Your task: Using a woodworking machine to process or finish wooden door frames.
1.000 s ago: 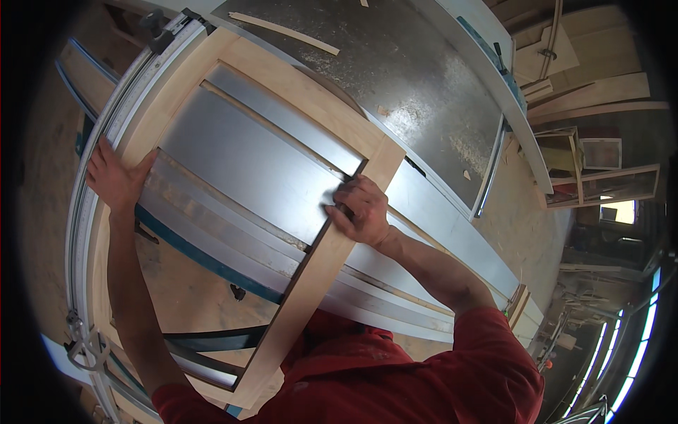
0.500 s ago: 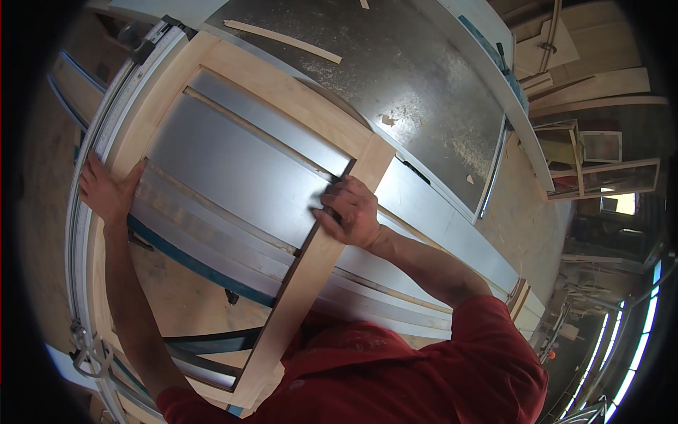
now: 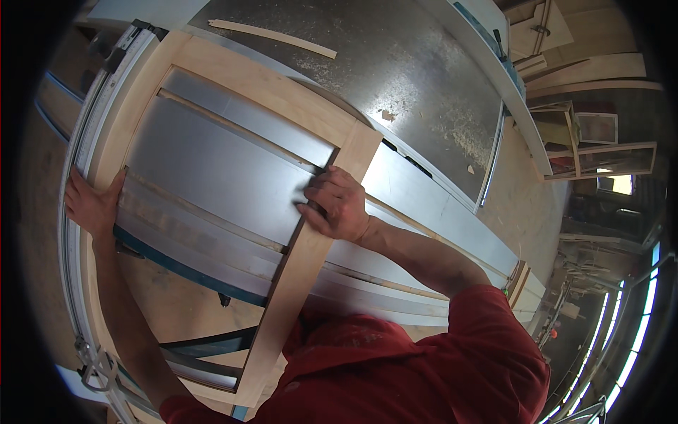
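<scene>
A pale wooden frame (image 3: 282, 92) with open panels lies flat on the grey metal bed (image 3: 219, 152) of a sliding table saw. Its left side runs along a long aluminium fence (image 3: 79, 148). My left hand (image 3: 93, 206) straddles that side, thumb at the inner edge and fingers reaching over onto the fence. My right hand (image 3: 339, 208) is closed round the crosswise wooden bar at the right of the frame, fingertips curled over its inner edge and partly hidden. Both forearms reach in from the lower edge, with red sleeves above the elbows.
Beyond the frame, a dark metal saw table (image 3: 395, 78) carries sawdust and a thin wood strip (image 3: 275, 39). A long grey rail (image 3: 505, 85) borders its right. Wooden boards (image 3: 593, 74) and small glazed frames (image 3: 600, 161) stand at the far right. A black slot (image 3: 406, 157) shows beside the frame.
The frame and fence have shifted slightly left against the saw table, both hands moving with them. More of the black slot shows. Both hands keep the same hold.
</scene>
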{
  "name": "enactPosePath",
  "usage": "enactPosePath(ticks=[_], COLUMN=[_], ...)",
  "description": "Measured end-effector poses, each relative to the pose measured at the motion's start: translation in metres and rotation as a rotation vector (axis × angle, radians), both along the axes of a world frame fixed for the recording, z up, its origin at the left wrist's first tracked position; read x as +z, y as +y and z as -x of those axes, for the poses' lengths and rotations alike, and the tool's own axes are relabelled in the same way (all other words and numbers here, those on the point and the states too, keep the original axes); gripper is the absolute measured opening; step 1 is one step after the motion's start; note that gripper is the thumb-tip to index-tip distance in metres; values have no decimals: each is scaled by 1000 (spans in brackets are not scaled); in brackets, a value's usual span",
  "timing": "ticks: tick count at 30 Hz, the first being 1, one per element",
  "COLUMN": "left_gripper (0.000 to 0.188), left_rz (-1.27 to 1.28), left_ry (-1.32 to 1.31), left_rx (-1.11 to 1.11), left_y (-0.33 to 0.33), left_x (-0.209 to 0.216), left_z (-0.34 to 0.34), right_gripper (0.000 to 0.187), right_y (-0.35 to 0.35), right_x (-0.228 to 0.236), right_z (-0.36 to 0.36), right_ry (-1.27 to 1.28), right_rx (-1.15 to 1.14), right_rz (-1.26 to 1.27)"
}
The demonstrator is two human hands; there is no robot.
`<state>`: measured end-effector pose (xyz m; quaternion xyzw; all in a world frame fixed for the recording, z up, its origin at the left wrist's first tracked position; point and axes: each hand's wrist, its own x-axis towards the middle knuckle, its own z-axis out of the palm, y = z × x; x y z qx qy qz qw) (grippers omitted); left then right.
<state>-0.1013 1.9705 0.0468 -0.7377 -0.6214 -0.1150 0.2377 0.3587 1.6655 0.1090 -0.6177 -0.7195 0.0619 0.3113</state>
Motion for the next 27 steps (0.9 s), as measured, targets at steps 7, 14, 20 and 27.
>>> enactPosePath(ticks=[7, 14, 20, 27], left_gripper=[120, 121, 120, 120], left_rz=[22, 36, 38, 23], left_ry=[7, 26, 21, 25], left_rx=[24, 40, 33, 28], left_y=[1, 6, -1, -12], left_x=[1, 11, 11, 10], left_z=[-4, 3, 4, -8], right_gripper=[23, 24, 24, 24], right_y=[3, 5, -2, -13], right_x=[-1, 3, 4, 6], right_z=[2, 14, 10, -9], right_ry=[-2, -1, 5, -5], right_rx=[-3, -10, -3, -4], right_rz=[4, -8, -7, -20])
